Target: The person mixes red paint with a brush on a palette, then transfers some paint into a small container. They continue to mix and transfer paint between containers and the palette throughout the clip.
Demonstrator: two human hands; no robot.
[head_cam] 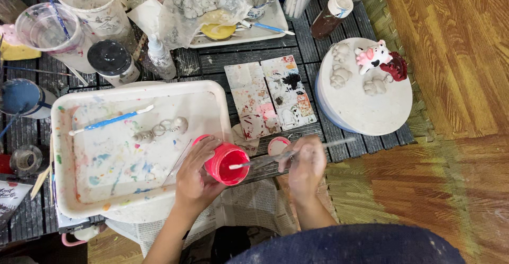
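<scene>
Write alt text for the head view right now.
The left hand holds an open jar of red paint while the right hand dips a thin tool into it, beside a paint-stained white tray and a round stand holding small clay figures.

The jar (227,163) sits between tray (63,189) and round stand (366,110).

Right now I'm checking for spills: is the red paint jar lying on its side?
No, the red paint jar stands upright in the left hand, its open mouth facing up.
</scene>
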